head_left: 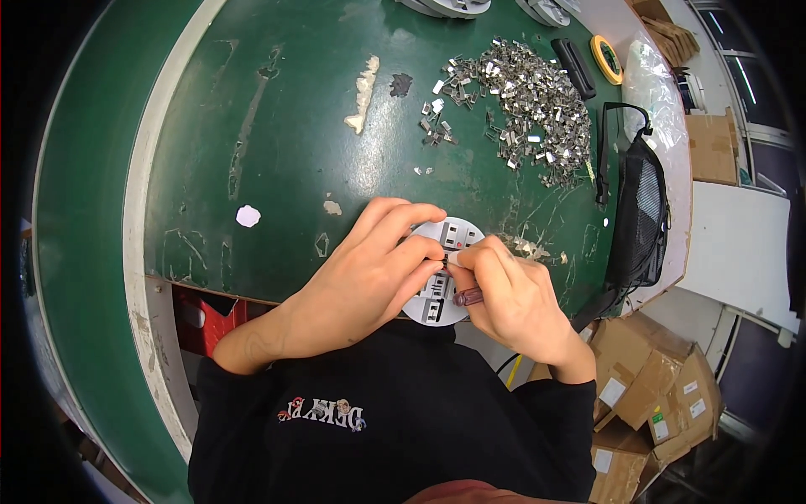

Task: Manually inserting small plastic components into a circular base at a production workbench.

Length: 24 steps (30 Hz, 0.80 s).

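Note:
At the table's front edge, a round light-grey plastic part (454, 316) with several slots and dark metal pieces set in it lies between my hands. My left hand (369, 267) grips it from the left, its index finger along the far rim. The thumb and other fingers of that hand press at the middle slots. From the right, my right hand (512, 294) has thumb and forefinger pinched at the same spot; what lies between those tips is too small to make out. A short purplish-brown rod (468, 296) shows under its curled fingers.
A heap of small shiny metal clips (541, 109) covers the table's far right. Beyond it are a black bar (573, 67) and a yellow tape roll (606, 59). A black mesh bag (642, 210) lies along the right edge. Cardboard boxes (651, 391) stand below right.

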Tool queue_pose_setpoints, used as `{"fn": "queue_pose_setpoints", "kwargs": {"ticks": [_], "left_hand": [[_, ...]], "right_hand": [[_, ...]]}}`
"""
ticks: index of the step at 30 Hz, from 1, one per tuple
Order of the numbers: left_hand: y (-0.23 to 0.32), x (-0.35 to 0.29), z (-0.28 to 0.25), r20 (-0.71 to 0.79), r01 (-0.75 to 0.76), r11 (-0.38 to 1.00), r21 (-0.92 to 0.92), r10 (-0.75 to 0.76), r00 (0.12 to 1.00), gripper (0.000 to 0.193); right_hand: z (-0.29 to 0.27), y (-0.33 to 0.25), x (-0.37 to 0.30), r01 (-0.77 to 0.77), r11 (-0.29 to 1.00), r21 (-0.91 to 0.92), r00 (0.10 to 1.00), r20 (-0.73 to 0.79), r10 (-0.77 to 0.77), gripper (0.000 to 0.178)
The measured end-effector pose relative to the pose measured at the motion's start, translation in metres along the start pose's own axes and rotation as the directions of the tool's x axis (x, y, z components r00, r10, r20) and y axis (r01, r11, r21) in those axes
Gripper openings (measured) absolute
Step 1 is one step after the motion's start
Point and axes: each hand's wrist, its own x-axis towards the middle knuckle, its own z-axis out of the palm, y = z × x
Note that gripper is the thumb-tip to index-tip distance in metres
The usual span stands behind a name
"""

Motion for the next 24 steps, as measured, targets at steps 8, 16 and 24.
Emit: {"fn": "queue_pose_setpoints", "kwargs": {"ticks": [8,16,24], "left_hand": [[-0.004,0.001,-0.001,0.019,-0.004,1.000,-0.029,0.005,1.000,0.011],[-0.006,-0.002,-0.001,0.022,0.043,0.992,-0.121,-0.040,0.999,0.011],[-0.008,-0.002,0.000,-0.001,0.054,0.990,-0.128,-0.055,0.999,0.013]], "right_hand": [[0.002,-0.010,0.002,0.007,0.997,-0.083,0.999,0.041,-0.004,0.026],[0.004,-0.014,0.003,-0.072,0.996,-0.051,0.991,0.106,0.077,0.027],[0.006,-0.007,0.004,-0.116,0.967,0.226,0.991,-0.037,0.127,0.020]]}}
